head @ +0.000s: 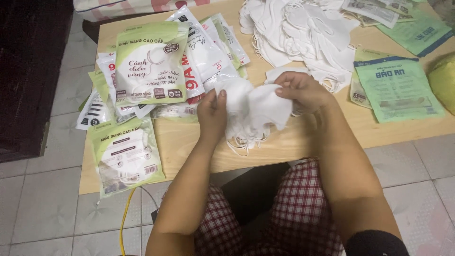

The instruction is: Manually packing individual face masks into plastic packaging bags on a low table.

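Two hands grip white masks (253, 111) over desk (284, 142): left hand (212, 114) and right hand (303, 90) clenched on bundle; green packets (151, 64) beside.

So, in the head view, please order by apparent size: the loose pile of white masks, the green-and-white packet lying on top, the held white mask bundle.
1. loose pile of white masks
2. green-and-white packet lying on top
3. held white mask bundle, though nearness makes 2 and 3 unsure.

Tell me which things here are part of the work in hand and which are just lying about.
In hand:
- left hand and right hand, both gripping the bunch of white masks
- loose mask pile
- green-and-white packets

Lying about:
- yellow cable
- dark cabinet
- yellow-green round object
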